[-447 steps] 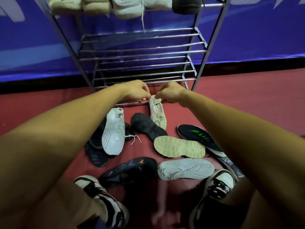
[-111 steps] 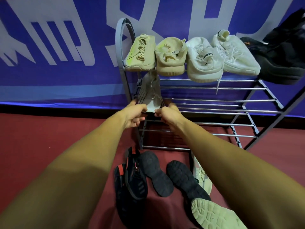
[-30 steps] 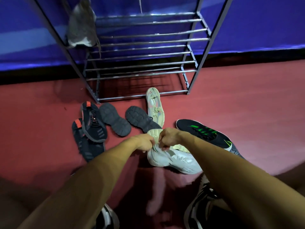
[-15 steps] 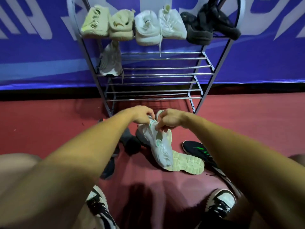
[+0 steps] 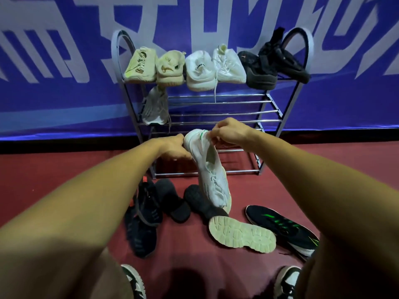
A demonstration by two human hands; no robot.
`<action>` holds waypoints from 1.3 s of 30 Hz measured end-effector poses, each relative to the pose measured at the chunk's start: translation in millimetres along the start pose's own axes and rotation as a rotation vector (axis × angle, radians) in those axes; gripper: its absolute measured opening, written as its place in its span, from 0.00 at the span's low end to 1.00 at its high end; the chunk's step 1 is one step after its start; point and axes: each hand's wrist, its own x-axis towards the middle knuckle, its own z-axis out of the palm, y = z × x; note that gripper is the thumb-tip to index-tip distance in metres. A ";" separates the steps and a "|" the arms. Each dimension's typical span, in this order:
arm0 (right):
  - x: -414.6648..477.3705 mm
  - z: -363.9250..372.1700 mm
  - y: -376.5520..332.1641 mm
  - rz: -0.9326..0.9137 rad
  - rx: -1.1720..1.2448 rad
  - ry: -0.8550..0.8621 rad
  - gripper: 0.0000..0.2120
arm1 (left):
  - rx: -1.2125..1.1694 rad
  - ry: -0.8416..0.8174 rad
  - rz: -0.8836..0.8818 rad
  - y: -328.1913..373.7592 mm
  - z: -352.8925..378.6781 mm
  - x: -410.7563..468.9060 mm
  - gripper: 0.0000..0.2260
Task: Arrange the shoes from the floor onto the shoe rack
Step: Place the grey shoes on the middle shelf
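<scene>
Now both hands pinching white sneaker [image 5: 212, 169] by its heel, left hand [image 5: 174, 148], right hand [image 5: 230, 131], toe hanging before shoe rack [image 5: 269, 117].

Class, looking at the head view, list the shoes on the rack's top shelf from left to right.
pale yellow sneaker → beige sneaker → white heel-out sneaker → white laced sneaker → black shoe → black high-top

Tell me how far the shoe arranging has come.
Done: six shoes sit atop the rack, one pale shoe on its second shelf. In hand: the left hand and right hand hold a white shoe by its heel. Left: black shoes, a cream shoe and a black-green shoe lie on the floor.
</scene>
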 end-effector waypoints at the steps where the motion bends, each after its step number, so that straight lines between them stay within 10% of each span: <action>1: 2.6 -0.5 0.0 0.001 0.050 0.004 0.08 | -0.050 -0.026 -0.012 -0.2 2.4 -0.7 0.34; 10: 14.9 7.2 -3.6 -0.061 0.095 -0.040 0.07 | -0.335 0.090 0.084 0.3 -0.1 5.1 0.40; 18: 21.1 23.2 1.8 -0.049 0.077 -0.009 0.03 | -0.341 0.148 -0.101 -7.7 0.6 2.2 0.13; 39: 21.9 52.6 42.0 0.198 0.011 -0.189 0.08 | -0.583 0.026 -0.171 -1.8 -0.3 -0.7 0.15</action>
